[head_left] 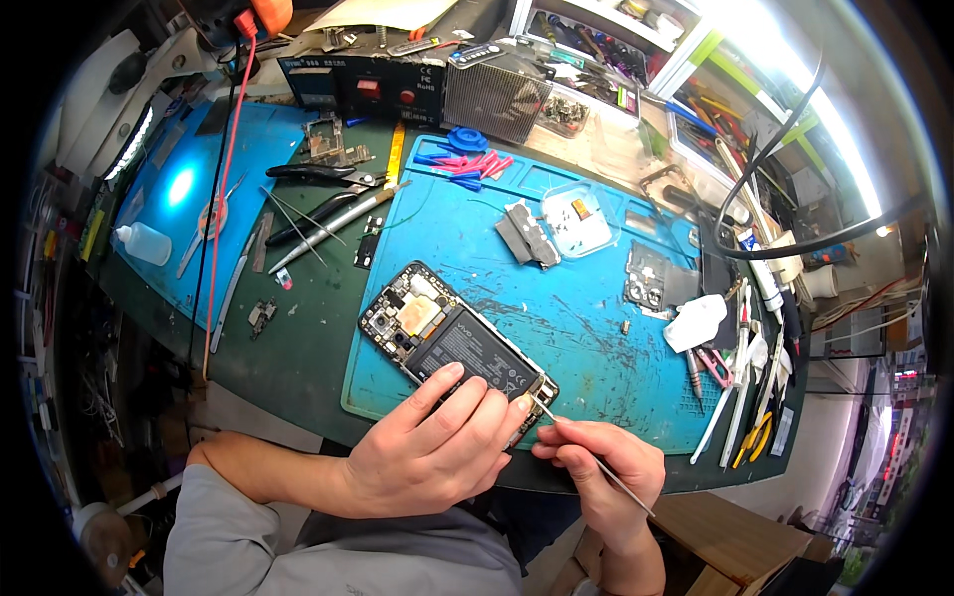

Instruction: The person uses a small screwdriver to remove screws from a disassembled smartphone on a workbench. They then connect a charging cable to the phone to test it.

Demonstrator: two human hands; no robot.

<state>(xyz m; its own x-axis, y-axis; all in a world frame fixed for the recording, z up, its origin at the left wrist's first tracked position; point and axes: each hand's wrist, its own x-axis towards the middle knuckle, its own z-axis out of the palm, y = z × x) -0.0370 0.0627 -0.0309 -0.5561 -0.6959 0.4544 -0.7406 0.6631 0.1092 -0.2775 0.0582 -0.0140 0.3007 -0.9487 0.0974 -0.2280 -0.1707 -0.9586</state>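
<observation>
Right hand (618, 471) pinches thin metal tool (546, 409), tip at right end of opened phone (452, 343); left hand (433, 455) lies across phone (whether gripping, can't tell). Probably loosening small part; calls for light, steady touch. Phone on blue mat (586, 348).

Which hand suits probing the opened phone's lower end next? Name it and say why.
Right, I judge: the right hand holds a thin tool, its tip at the lower end of the opened phone. The left hand lies over the phone, apparently steadying it, with no tool visible.
</observation>
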